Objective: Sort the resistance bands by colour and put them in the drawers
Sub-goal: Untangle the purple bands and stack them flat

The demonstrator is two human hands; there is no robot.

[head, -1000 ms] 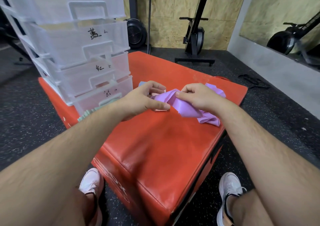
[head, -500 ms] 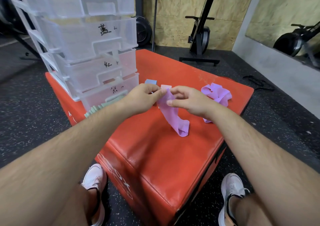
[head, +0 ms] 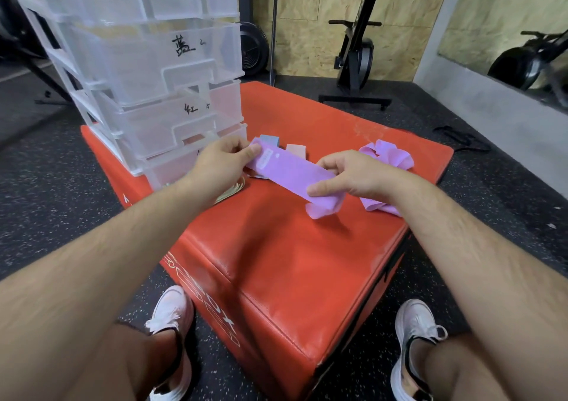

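Observation:
A purple resistance band [head: 289, 173] is stretched flat between both hands above the red box [head: 276, 262]. My left hand [head: 219, 165] pinches its far left end and my right hand [head: 353, 174] pinches its near right end, whose tail hangs folded below. More purple bands [head: 387, 154] lie crumpled behind my right hand. A blue band [head: 270, 140] and a pink band [head: 296, 151] lie folded behind the stretched one. Light green bands [head: 232, 190] peek out under my left wrist. The clear plastic drawer tower [head: 147, 71] stands at the box's left, drawers labelled in handwriting.
The red padded box sits on dark speckled gym flooring [head: 46, 185]. An exercise machine [head: 356, 59] stands by the plywood wall behind. A black strap [head: 461, 137] lies on the floor at right. My feet in white shoes [head: 172, 314] flank the box's near corner.
The purple band hung folded from both hands; now it is pulled out flat between them, my right hand having slid along it to the right end.

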